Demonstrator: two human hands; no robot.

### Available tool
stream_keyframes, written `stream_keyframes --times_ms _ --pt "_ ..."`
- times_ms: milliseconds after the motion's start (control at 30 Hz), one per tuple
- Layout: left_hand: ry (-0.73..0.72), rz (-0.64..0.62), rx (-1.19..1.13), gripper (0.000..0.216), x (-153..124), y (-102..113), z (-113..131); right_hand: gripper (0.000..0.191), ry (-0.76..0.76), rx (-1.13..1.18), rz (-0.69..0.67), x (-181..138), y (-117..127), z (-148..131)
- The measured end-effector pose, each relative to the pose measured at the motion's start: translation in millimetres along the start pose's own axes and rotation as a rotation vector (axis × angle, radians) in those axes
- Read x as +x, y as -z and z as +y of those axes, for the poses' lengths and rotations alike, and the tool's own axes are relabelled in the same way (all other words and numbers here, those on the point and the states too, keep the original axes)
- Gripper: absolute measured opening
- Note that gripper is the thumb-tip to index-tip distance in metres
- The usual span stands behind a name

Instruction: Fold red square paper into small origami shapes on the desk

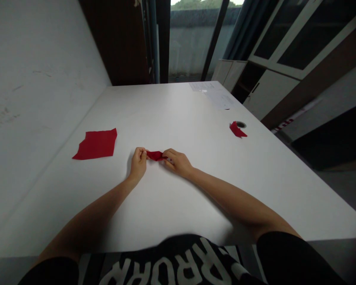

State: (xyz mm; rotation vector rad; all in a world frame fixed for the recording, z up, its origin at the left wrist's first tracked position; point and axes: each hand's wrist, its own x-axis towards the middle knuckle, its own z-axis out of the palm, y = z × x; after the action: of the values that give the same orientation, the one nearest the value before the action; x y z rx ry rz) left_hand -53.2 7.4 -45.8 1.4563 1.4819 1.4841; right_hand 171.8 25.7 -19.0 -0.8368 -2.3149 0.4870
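Here our left hand (pixel 139 161) and right hand (pixel 179 162) pinch one red piece (pixel 154 155); one red sheet (pixel 97 145) lies left, one red scrap (pixel 236 130) right.

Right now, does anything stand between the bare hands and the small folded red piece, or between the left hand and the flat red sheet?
Nothing visible does. The left hand and right hand hold the small folded red piece at opposite ends, and white tabletop runs between the left hand and the flat red sheet.
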Motion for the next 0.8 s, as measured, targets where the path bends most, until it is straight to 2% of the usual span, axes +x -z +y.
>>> stream_keyframes --times_ms 100,200,333,400,467,800 --pt "0.009 0.000 -0.017 0.013 1 0 0 0.016 -0.021 -0.024 -0.019 0 0 3" --pt "-0.016 -0.031 -0.011 0.008 1 2 4 0.017 -0.038 -0.031 -0.023 0 -1 5" --pt "-0.233 -0.165 0.233 0.027 0 11 21 0.018 -0.008 -0.064 -0.033 0 -1 8" --pt "-0.348 -0.266 0.351 0.029 -1 15 30 0.017 0.009 -0.059 -0.030 1 2 9" --pt "-0.411 -0.307 0.425 0.031 -1 17 36 0.017 0.013 -0.046 -0.018 2 5 10" --pt "-0.499 -0.357 0.598 0.048 1 19 28 0.025 0.016 -0.010 0.057 1 8 13"
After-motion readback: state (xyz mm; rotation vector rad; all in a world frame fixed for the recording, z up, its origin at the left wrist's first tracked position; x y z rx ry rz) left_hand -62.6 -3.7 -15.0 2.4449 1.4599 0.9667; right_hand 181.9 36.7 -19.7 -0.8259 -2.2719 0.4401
